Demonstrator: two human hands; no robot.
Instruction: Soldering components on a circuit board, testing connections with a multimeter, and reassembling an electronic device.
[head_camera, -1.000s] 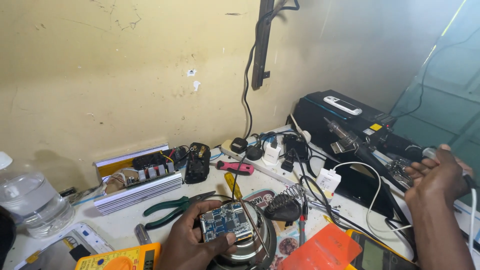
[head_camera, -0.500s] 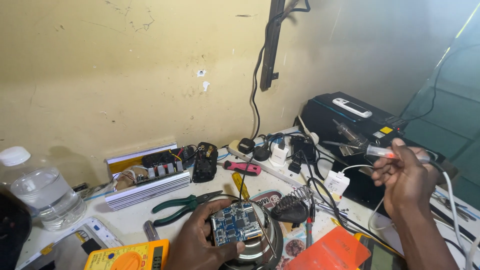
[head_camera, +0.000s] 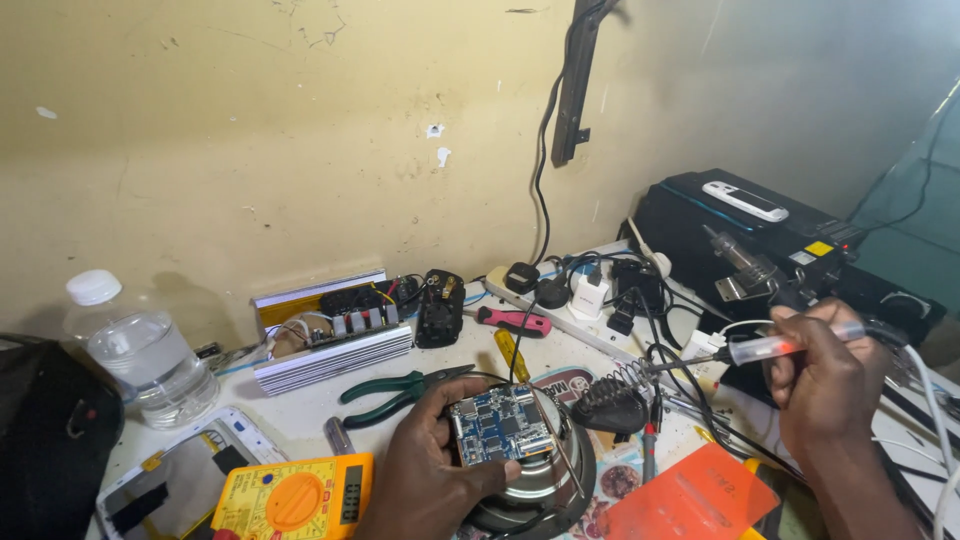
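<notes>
The right hand (head_camera: 825, 385) is gripping one soldering iron (head_camera: 760, 349), lying near level, tip pointing left. The left hand (head_camera: 430, 465) is pinching one blue circuit board (head_camera: 500, 425).

Electronics repair workshop: multimeter (head_camera: 296, 497), pliers (head_camera: 392, 388), circuit board (head_camera: 500, 424) (cluttered bench).

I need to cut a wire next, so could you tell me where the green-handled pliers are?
In the head view, the green-handled pliers lie on the white bench left of centre, just above the left hand, between the finned metal case and the yellow multimeter.
</notes>
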